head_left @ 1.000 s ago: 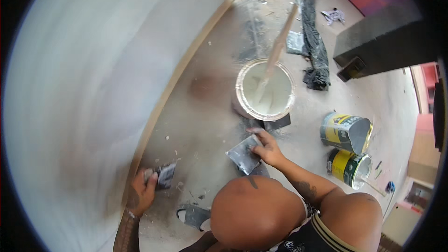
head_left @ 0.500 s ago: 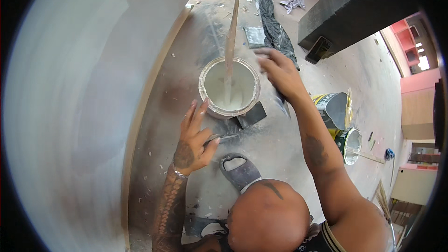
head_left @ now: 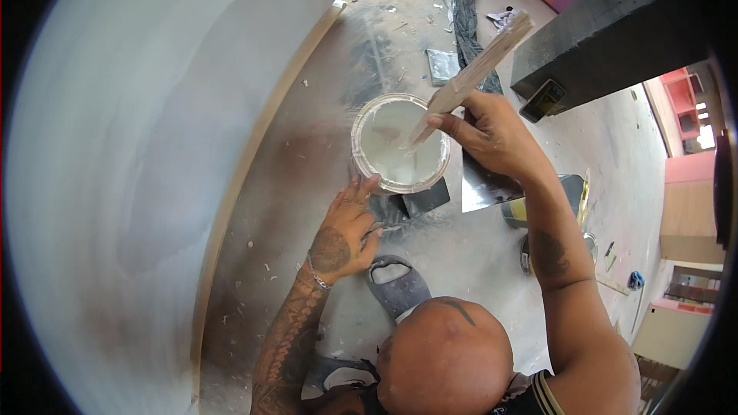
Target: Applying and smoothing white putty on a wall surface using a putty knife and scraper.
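A round bucket of pale, creamy paste stands on the floor in front of me, its rim crusted white. My right hand is closed round a flat wooden stick, thumb on top. The stick slants to the upper right, and its lower end is inside the bucket. From beneath the same hand juts a broad shiny metal blade; its handle is hidden. My left hand touches the near left of the bucket with its fingertips, fingers stretched and thumb apart. By that thumb lies a thin dark tool, mostly hidden.
A dark flat piece lies against the bucket's near side. Left is a pale panel with a wooden edge. Beyond are crumpled dark sheeting, scraps and a dark beam. A yellow-and-grey container stands right, behind my forearm.
My right hand has come to the stick and gripped it; the stick has tilted from upright to the right. The metal blade under that hand has turned broadside. My left hand stays by the bucket.
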The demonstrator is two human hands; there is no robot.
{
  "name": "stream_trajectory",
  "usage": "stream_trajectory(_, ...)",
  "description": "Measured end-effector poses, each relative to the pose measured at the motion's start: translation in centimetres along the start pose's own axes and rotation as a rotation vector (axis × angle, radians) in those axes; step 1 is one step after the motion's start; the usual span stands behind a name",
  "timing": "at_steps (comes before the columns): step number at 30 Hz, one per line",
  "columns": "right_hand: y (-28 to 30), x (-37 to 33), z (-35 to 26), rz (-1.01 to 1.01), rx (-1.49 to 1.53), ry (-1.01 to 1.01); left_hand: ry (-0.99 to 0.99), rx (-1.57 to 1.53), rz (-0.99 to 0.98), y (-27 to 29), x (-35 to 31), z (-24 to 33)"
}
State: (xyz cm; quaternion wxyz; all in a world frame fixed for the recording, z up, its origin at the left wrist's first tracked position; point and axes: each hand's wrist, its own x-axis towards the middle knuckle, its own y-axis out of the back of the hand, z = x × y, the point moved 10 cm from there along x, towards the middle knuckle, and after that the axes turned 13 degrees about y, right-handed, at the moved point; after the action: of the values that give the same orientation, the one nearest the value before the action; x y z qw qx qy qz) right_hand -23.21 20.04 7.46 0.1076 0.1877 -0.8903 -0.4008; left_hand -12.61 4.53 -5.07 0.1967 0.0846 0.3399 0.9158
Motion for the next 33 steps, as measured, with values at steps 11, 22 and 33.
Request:
stream_trajectory(11,-3.9,-1.3,3.2,0.135,-0.102,0.255,-0.071,-0.069,0.043,0.4,0.6,0.4)
stream_trajectory(22,-4.5,-4.0,7.9,0.575,0.294,-0.125,0.041,-0.327,0.037,-0.2,1.4,-2.3)
stream_trajectory(33,8.1,-6.1,-2.3,0.758,0.267,0.143,0.213,-0.738,0.131,5.6,0.7,-4.6)
